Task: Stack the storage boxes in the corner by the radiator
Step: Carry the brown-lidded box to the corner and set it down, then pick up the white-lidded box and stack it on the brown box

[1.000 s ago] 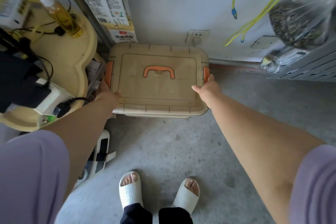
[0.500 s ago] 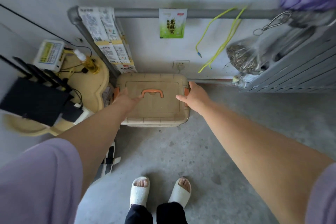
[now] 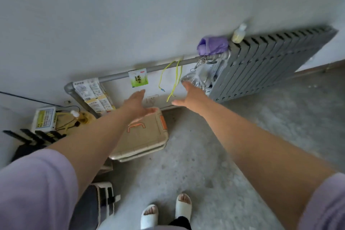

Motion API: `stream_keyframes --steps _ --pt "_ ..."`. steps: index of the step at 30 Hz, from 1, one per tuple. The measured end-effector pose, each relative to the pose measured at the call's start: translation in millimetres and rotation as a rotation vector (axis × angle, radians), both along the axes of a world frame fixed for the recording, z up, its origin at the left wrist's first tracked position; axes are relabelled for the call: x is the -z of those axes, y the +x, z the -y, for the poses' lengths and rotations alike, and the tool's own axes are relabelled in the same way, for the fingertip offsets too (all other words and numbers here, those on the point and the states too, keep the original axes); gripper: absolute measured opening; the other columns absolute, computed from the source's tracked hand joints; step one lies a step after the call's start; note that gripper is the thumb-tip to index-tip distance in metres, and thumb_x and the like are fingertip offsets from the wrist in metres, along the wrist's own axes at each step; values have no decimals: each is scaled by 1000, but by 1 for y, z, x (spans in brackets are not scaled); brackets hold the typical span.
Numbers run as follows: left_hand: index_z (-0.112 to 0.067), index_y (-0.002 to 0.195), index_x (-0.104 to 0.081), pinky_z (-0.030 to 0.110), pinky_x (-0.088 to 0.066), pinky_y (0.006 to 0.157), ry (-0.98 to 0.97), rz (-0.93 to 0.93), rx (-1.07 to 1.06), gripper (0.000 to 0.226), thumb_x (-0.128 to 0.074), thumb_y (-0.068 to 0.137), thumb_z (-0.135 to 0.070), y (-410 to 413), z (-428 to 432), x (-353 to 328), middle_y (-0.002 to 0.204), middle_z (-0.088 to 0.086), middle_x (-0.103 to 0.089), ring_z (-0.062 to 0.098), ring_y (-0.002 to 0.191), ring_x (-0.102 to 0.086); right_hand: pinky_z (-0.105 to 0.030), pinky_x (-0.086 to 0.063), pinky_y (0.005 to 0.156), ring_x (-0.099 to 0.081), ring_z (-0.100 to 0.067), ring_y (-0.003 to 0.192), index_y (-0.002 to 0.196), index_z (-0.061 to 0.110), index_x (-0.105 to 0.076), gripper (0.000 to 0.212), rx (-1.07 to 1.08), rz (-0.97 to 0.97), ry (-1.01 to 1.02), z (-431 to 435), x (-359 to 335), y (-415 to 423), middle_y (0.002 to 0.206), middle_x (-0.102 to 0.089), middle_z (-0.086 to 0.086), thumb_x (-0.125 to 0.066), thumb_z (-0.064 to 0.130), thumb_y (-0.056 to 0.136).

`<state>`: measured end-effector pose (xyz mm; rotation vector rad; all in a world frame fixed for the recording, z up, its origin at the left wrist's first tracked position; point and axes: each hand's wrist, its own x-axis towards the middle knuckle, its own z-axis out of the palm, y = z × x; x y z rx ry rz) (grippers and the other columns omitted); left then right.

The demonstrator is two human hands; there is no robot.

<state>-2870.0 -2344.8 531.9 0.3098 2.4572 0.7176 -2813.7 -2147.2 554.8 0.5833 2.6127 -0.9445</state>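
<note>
A beige storage box [image 3: 147, 136] with an orange handle and orange side latch sits on the concrete floor against the wall, left of the grey radiator [image 3: 265, 67]. A second rim shows just under its lid edge. My left hand [image 3: 137, 103] hovers above the box's far edge, fingers apart, holding nothing. My right hand [image 3: 189, 95] is raised to the right of the box, open and off it, in front of the wall.
A round cream table [image 3: 80, 123] with a bottle, cables and black devices stands left of the box. A grey pipe [image 3: 119, 75] runs along the wall with packets and yellow cords hanging. A clear bag and purple bag hang by the radiator. My slippered feet [image 3: 166, 209] stand behind.
Both hands have lifted off the box's sides and risen above it. The camera has pulled back and tilted up, so the box looks smaller and the radiator is in full view.
</note>
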Motion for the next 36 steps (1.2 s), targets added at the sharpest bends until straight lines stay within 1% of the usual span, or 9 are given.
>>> stream_keyframes --steps 4,8,11,16,21,26,30,33,36 --pt "-20 154 -12 37 -17 119 -50 -97 209 94 -67 82 -47 21 -25 -40 162 4 -14 24 148 -17 -38 -41 108 -47 -27 133 152 21 -24 95 119 -43 -22 -21 -42 54 151 -42 -5 -78 41 76" --pt "-21 153 -14 37 -18 120 -56 -123 398 97 -66 79 -53 45 -72 -64 162 3 -13 22 148 -18 -38 -38 111 -40 -27 139 155 17 -16 102 277 -23 5 -60 -71 117 155 -37 -8 -78 39 78" --pt "-21 153 -18 38 -19 119 -47 -115 496 97 -66 77 -57 67 -109 -72 161 4 -16 24 147 -19 -39 -38 110 -38 -29 140 155 14 -16 105 427 -56 -46 -83 -78 161 156 -33 -10 -80 39 75" --pt "-17 153 -17 38 -19 120 -30 -109 696 98 -65 78 -57 134 -189 -77 161 5 -15 25 148 -19 -41 -39 110 -37 -29 140 155 18 -18 102 694 -105 -139 -126 -69 261 157 -31 -9 -78 42 76" --pt "-15 153 -15 36 -22 118 -61 -107 889 94 -61 82 -55 211 -279 -83 161 5 -13 24 147 -20 -32 -41 99 -45 -28 134 152 18 -27 95 889 -97 -113 -185 -64 365 153 -39 -9 -77 47 76" --pt "-19 154 -12 37 -18 119 -81 -97 936 100 -61 78 -61 300 -380 -73 163 1 -5 23 149 -13 -36 -43 100 -44 -29 135 153 14 -23 100 1053 -74 -111 -256 -61 475 154 -37 -10 -76 49 76" --pt "-21 153 -15 38 -22 117 -47 22 924 102 -65 74 -62 370 -458 -63 162 0 -7 25 148 -16 -33 -39 106 -42 -29 137 152 9 -27 96 1101 -23 -62 -318 -58 553 154 -38 -12 -75 47 78" --pt "-24 152 -19 39 -24 115 -23 70 927 102 -67 71 -64 406 -503 -57 162 -1 -12 25 147 -21 -28 -42 96 -49 -28 130 146 10 -39 83 1134 -51 -45 -356 -61 596 145 -49 -11 -76 43 79" --pt "-25 151 -22 38 -27 113 11 113 946 99 -67 71 -63 442 -559 -57 161 -1 -15 25 145 -23 -28 -43 88 -51 -29 126 143 13 -43 77 1178 -56 -47 -408 -64 640 142 -51 -9 -75 43 80"
